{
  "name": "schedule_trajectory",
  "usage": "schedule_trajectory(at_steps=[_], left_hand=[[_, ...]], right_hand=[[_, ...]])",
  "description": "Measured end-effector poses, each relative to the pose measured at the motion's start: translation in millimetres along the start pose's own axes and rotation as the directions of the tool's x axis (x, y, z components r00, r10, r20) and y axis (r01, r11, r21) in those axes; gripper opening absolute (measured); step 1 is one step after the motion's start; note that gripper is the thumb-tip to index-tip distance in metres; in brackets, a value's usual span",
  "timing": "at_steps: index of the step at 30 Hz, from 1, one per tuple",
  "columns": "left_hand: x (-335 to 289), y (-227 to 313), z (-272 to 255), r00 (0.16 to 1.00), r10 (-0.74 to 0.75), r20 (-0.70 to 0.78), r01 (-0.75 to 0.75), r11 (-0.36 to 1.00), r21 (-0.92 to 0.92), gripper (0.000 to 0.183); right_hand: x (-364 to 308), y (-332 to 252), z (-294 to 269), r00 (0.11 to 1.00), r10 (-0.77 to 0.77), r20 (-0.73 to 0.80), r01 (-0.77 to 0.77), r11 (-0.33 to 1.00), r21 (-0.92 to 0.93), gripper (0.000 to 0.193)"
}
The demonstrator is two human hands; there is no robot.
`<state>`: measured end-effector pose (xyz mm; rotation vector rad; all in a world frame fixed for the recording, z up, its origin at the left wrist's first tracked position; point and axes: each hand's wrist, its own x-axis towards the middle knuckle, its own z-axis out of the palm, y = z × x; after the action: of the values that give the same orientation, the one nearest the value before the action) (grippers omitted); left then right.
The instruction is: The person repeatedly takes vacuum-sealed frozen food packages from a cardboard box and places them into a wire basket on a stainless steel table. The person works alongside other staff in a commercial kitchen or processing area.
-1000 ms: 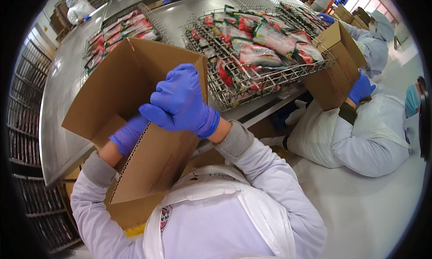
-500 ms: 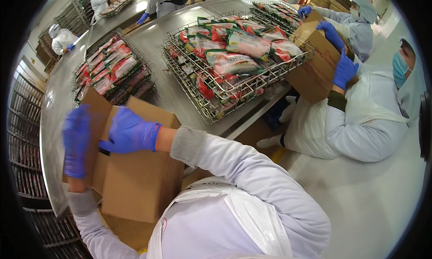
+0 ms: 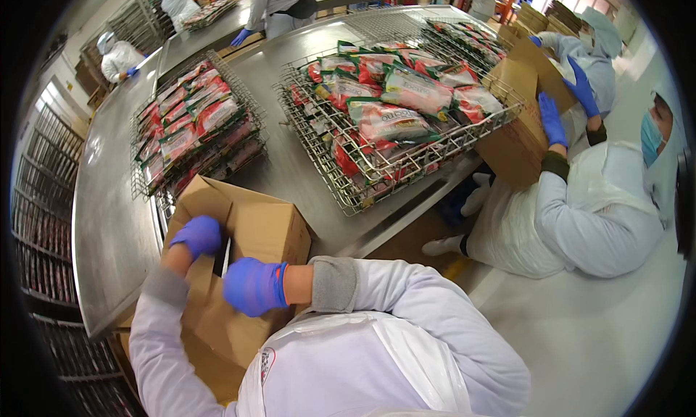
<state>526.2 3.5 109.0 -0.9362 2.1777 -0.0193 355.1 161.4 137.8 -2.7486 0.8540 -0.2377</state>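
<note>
Both hands, in blue gloves, work on a brown cardboard box (image 3: pixel 254 236) at the near edge of the steel surface (image 3: pixel 109 221). Beyond it stand two wire baskets of red and green packets, one just behind the box (image 3: pixel 196 127) and a larger one (image 3: pixel 391 120) to the right; a co-worker (image 3: pixel 580 207) handles another box (image 3: pixel 518 138) there. Left hand (image 3: pixel 196 236) curls closed over the box's top flap; right hand (image 3: pixel 254 286) presses closed against its near side

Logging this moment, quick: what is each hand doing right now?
Left hand: pressed on the cardboard box flap; grip cannot be told.
Right hand: closed, knuckles against the box front.
</note>
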Motion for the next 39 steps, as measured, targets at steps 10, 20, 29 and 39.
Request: schedule_trajectory(at_steps=[10, 20, 29, 39], left_hand=[[-61.0, -52.2, 1.3, 0.771, -0.475, -0.424, -0.132, 0.532, -0.836, 0.042], [-191.6, 1.7, 58.4, 0.398, -0.734, -0.550, -0.709, 0.134, -0.692, 0.034], [-110.8, 112.2, -16.3, 0.498, -0.590, -0.635, -0.286, 0.580, -0.763, 0.020], [-85.8, 165.8, 67.4, 0.637, -0.383, -0.669, -0.093, 0.823, -0.560, 0.034]], right_hand=[[-103.7, 40.1, 25.7, 0.401, 0.813, -0.423, -0.175, 0.521, 0.835, 0.088], [-114.1, 73.1, -89.5, 0.760, 0.617, -0.205, 0.413, -0.215, 0.885, 0.080], [-37.1, 104.0, -10.6, 0.641, 0.685, -0.346, -0.530, 0.721, 0.447, 0.079], [-35.7, 138.0, 4.8, 0.767, 0.566, -0.303, -0.339, 0.757, 0.558, 0.065]])
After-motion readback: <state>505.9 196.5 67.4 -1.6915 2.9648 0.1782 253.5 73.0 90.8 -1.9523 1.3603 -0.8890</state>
